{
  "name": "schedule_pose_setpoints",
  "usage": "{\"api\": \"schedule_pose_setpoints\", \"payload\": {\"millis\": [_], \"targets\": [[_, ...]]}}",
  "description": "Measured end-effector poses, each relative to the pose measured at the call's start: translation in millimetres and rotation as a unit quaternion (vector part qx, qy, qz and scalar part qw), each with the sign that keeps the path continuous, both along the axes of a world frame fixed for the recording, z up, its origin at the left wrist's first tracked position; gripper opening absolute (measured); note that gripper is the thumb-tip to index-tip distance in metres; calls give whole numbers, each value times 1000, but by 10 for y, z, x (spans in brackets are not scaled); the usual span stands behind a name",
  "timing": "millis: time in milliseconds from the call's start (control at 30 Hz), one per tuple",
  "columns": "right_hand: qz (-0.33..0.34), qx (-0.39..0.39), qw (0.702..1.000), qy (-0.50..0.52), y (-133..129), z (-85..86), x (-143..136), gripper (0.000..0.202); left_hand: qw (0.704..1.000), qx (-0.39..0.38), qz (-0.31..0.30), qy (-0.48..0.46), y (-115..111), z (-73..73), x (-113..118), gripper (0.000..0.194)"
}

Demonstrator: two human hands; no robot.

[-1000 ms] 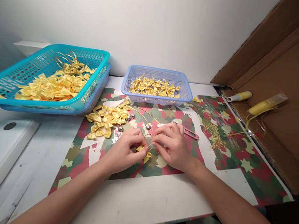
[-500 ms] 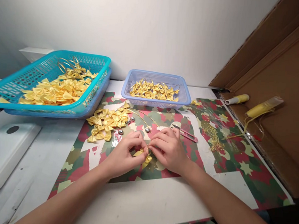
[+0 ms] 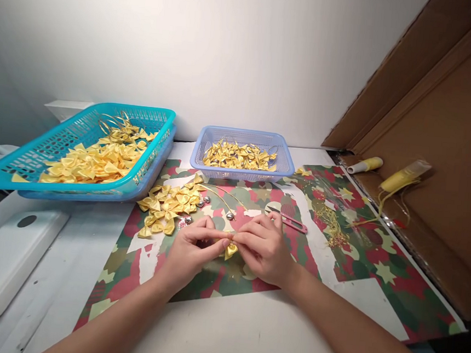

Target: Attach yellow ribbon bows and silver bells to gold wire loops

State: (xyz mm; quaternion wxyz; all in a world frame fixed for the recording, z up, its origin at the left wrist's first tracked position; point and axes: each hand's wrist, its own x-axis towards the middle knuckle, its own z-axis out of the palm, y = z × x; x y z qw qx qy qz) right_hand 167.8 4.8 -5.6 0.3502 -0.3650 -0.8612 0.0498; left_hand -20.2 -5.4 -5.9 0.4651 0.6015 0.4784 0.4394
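Note:
A yellow ribbon bow (image 3: 231,252), mostly covered by fingers, is low over the patterned sheet between my hands. My left hand (image 3: 196,250) pinches it between thumb and forefinger. Fingertip to fingertip with it, my right hand (image 3: 265,248) is closed in a pinch; whatever it grips at the bow is too small and hidden to make out. Just beyond lie a silver jingle bell (image 3: 230,216) and thin gold cords (image 3: 221,192). To the left is a loose pile of yellow bows (image 3: 171,204), with more bells (image 3: 204,200) at its edge.
A turquoise basket (image 3: 70,184) of bows stands at left, a lilac basket (image 3: 241,175) of bows with cords at the back. Pink-handled snips (image 3: 293,223) lie beyond my right hand. Gold cords (image 3: 330,223) lie at right, near cardboard (image 3: 437,133). A white device (image 3: 9,261) sits left.
The view has tilted up slightly, so everything sits lower in the picture. My left forefinger has straightened toward the right fingertips, and less of the bow shows.

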Motion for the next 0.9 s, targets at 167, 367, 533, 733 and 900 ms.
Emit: {"api": "schedule_pose_setpoints", "payload": {"millis": [167, 367, 533, 733, 900], "targets": [[8, 2, 998, -59, 14, 16, 33, 24, 995, 66, 15, 79, -20, 14, 6, 11], [30, 19, 998, -54, 11, 37, 34, 25, 960, 202, 19, 192, -12, 8, -12, 13], [39, -12, 998, -53, -4, 43, 21, 24, 943, 221, 6, 250, -6, 35, -16, 13], [40, -160, 985, 49, 11, 96, 26, 9, 974, 117, -30, 191, -5, 35, -30, 17], [49, -227, 972, 42, 30, 88, 29, 9, 990, 50, -43, 126, -6, 38, -42, 22]]}}
